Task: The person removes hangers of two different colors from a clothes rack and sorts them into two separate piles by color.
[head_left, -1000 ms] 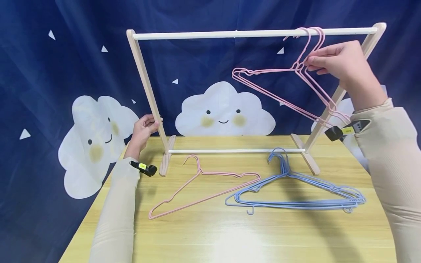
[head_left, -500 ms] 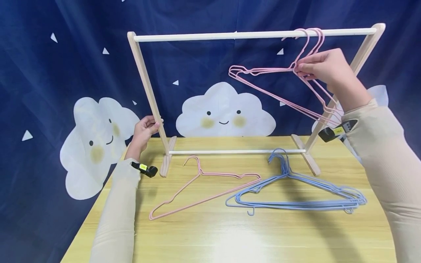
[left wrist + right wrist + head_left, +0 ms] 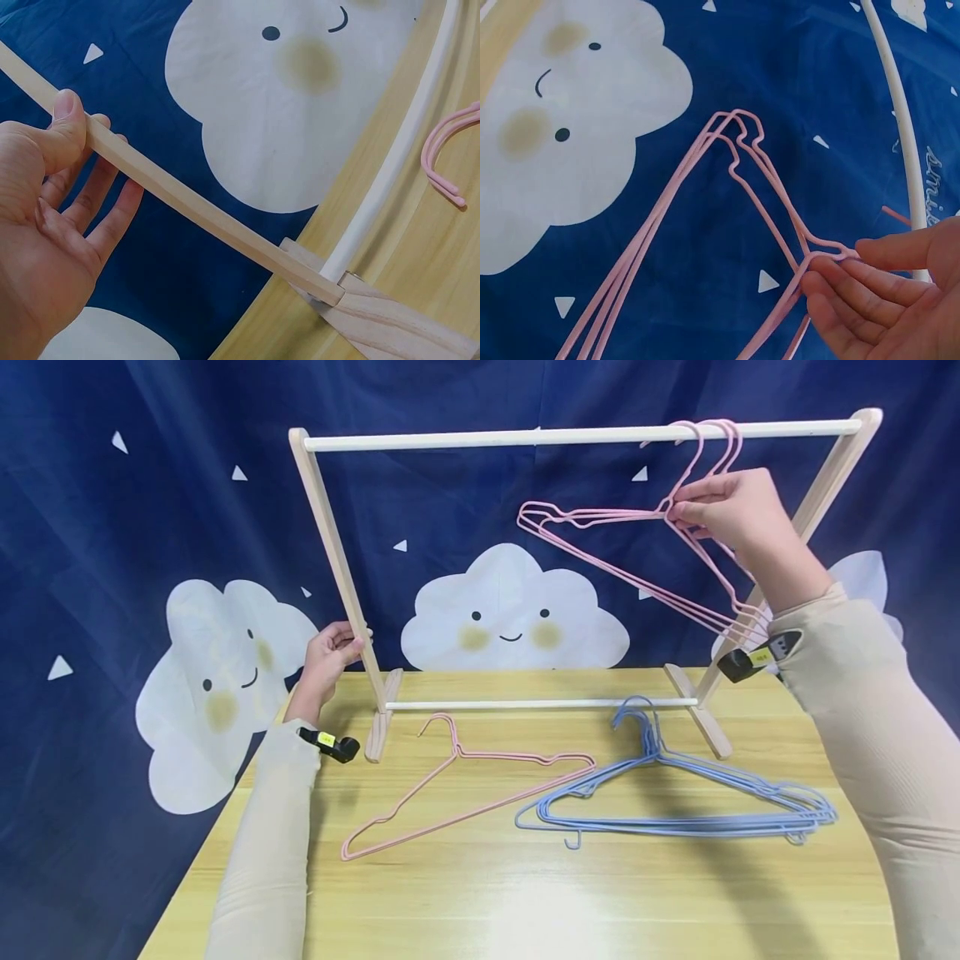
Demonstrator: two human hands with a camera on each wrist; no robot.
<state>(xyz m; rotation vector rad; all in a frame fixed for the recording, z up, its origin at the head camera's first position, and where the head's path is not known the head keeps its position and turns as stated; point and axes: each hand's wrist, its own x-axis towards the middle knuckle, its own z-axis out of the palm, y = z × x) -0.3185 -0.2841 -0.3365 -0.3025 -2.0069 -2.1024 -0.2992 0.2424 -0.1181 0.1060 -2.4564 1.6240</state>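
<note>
My left hand [image 3: 327, 662] grips the left wooden post [image 3: 180, 199] of a small clothes rack, thumb on the near side and fingers behind it. At the upper right, my right hand [image 3: 731, 512] pinches a pink hanger [image 3: 810, 244] at its neck, just below the hook. Its hook loops over the rack's white top bar [image 3: 480, 439], beside other pink hangers whose hooks sit close together there. The right wrist view shows the hangers' ends bunched, one behind another. Part of the necks of the rear hangers is hidden behind my fingers.
On the wooden table [image 3: 420, 902] lie pink hangers [image 3: 450, 822], stacked closely, left of the middle. A pile of several blue hangers [image 3: 675, 827] lies to their right. The rack's white lower bar [image 3: 510, 704] runs behind both. A blue cloud-patterned curtain [image 3: 465, 510] hangs behind.
My right hand has moved left and taken hold at the front pink hanger's neck. The hanging pink hangers' left ends have swung slightly left and up. The left hand keeps its place.
</note>
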